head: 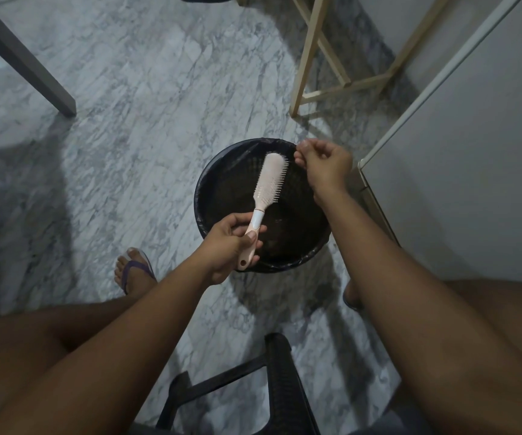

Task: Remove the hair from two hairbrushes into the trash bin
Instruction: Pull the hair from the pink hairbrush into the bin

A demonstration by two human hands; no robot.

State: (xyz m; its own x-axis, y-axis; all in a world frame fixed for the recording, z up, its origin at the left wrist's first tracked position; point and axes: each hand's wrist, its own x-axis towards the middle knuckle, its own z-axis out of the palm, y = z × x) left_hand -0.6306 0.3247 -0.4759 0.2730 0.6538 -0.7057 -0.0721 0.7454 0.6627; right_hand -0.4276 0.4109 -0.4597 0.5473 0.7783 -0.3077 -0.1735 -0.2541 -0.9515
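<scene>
A pale pink and white hairbrush (269,180) hangs over the black trash bin (209,180) on the marble floor, bristles turned to the right. My left hand (231,246) grips its handle at the bin's near rim. My right hand (324,164) hovers over the bin's far right rim, just right of the brush head, with fingers curled and fingertips pinched together. Whether any hair is between those fingertips is too fine to see. Only one brush is in view.
A white cabinet or appliance (473,152) stands close on the right. A pale wooden frame (316,58) is behind the bin, a grey table leg (24,58) at far left. A black plastic stool (272,387) sits between my knees, my sandalled foot (134,268) left of the bin.
</scene>
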